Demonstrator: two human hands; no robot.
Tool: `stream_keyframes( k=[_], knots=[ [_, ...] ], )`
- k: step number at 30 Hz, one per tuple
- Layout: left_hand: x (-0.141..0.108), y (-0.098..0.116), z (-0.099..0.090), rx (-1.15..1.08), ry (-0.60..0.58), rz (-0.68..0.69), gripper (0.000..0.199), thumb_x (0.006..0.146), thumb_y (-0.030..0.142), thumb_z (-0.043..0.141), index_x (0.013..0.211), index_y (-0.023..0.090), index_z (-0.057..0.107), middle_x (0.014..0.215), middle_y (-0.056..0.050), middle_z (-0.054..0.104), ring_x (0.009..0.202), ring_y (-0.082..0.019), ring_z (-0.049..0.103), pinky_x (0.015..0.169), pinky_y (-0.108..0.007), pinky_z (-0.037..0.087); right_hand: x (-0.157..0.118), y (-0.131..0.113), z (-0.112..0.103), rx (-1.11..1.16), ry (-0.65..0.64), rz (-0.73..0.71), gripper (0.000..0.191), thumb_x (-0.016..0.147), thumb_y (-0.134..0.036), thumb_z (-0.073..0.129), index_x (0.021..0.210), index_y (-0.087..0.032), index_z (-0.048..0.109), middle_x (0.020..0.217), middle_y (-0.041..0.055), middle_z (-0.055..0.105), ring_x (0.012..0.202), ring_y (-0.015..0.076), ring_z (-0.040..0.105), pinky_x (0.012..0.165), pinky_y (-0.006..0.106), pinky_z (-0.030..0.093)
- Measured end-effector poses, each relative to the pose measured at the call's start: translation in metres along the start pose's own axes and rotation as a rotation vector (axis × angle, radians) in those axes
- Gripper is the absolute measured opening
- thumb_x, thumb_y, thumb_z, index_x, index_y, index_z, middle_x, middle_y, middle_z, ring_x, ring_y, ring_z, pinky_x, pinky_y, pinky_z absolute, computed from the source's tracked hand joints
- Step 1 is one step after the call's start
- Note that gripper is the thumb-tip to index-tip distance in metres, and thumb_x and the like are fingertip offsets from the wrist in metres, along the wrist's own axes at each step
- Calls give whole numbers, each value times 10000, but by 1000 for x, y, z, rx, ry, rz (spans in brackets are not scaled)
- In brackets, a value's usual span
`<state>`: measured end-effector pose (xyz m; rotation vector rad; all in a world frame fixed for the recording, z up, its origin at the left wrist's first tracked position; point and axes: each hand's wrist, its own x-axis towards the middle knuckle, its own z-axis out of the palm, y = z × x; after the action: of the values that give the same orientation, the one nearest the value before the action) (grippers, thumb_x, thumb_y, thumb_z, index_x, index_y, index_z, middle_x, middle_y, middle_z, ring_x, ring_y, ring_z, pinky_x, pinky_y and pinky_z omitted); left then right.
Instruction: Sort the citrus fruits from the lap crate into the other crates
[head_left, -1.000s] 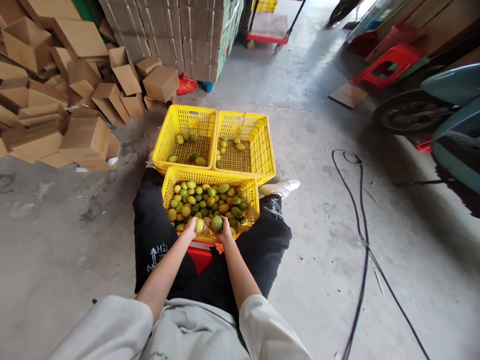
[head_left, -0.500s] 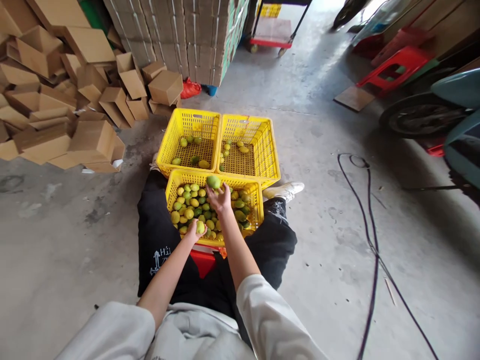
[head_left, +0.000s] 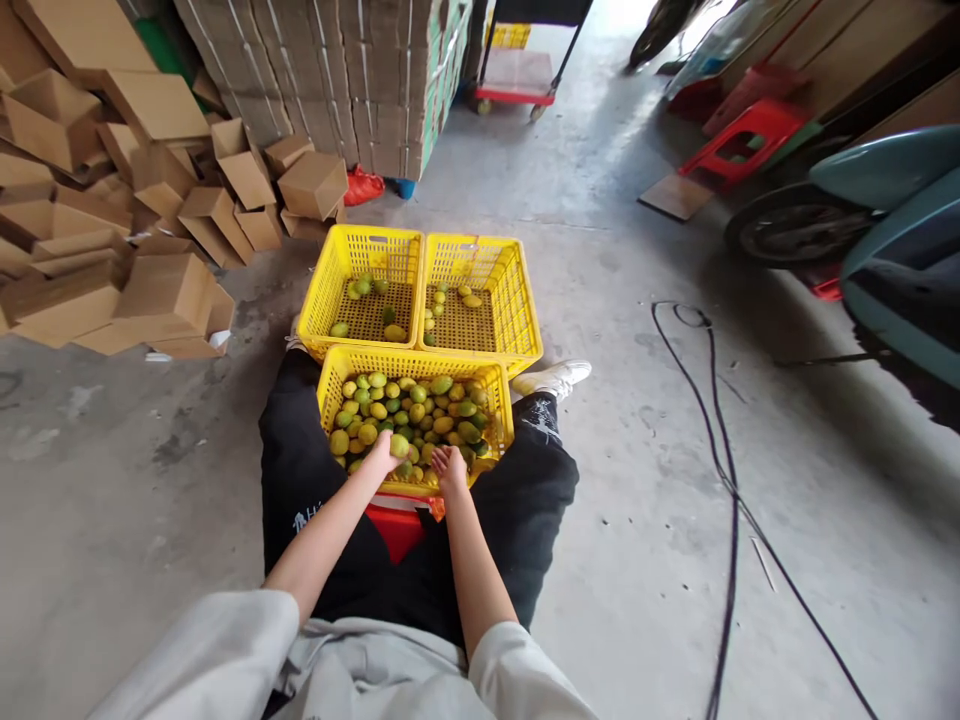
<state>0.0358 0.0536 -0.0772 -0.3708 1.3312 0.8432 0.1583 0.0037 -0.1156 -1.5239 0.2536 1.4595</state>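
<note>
My left hand is closed round a yellow-green lemon, low over the front yellow crate. Just to the right, my right hand hovers over the same crate's near side, fingers loosely stretched and nothing visible in it. Yellow and green lemons fill much of this crate, which stands between my knees. Behind it, a back left crate and a back right crate stand side by side. Each has several lemons on its bottom.
Open cardboard boxes are heaped at left, beside a tall stack of cartons. A flat trolley stands at the back. To the right are a black cable, a red stool and a blue-green scooter.
The green lemon at my right hand has left it, and that hand has drawn back toward me. One more green fruit appears in the back left crate. My left hand keeps its lemon.
</note>
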Motion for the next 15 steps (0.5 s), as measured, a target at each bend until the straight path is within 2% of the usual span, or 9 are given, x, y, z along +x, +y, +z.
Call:
stream_keyframes(
  k=[2,3,5,7,8,10,12,13,15],
  knots=[
    [-16,17,41,-38,-108,65,193,989,274,439,896,185,582,779,-51,612,724,-156,638,693,-281,589,2,-8,0,-5,-29,-56,57,832,-179,559,813,-206,606,635,-22,676,557,103,649,516,163,489],
    [-28,28,64,-63,-203,104,219,990,325,451,909,185,599,823,-62,643,777,-166,659,741,-298,596,3,-10,0,-21,-49,-72,62,826,-184,567,830,-198,627,663,-9,696,584,109,667,529,167,500],
    [-55,50,108,-106,-566,212,356,1013,424,392,990,151,619,975,-124,680,938,-216,686,847,-359,590,3,-11,-1,-73,-62,-72,78,818,-174,565,810,-184,642,648,10,699,570,122,670,520,181,507],
    [-79,68,137,-87,-758,303,400,1014,450,389,1086,133,623,1065,-149,684,1047,-253,682,904,-401,571,5,-5,-3,-125,-31,-44,108,801,-133,550,736,-184,619,567,6,661,486,119,627,462,179,469],
    [-87,73,143,-74,-805,361,385,1015,432,396,1123,141,623,1100,-136,683,1092,-253,674,930,-406,558,6,-1,-4,-142,-12,-31,126,788,-111,550,703,-188,603,532,-1,639,449,114,601,435,173,441],
    [-89,72,134,11,-830,478,336,1014,365,410,1179,173,632,1196,-103,676,1169,-229,646,981,-385,523,9,6,-3,-173,0,-24,144,766,-81,563,676,-191,588,508,-10,620,426,109,579,416,165,413],
    [-75,55,99,226,-736,534,313,1004,331,430,1160,194,664,1224,-98,682,1191,-218,633,998,-353,500,11,11,0,-203,-19,-25,136,756,-75,574,683,-187,599,525,-7,634,450,113,594,426,166,418],
    [-64,42,74,389,-623,529,305,1001,323,431,1104,187,683,1183,-109,701,1171,-221,642,985,-337,500,12,13,1,-222,-33,-23,131,756,-77,574,685,-184,604,526,-5,634,456,116,595,430,168,419],
    [-39,13,23,780,-245,496,184,947,285,530,888,202,683,996,-103,735,1092,-235,672,915,-308,517,13,17,3,-264,-58,-15,130,750,-81,574,671,-178,606,512,-4,622,448,116,575,423,172,402]
  ],
)
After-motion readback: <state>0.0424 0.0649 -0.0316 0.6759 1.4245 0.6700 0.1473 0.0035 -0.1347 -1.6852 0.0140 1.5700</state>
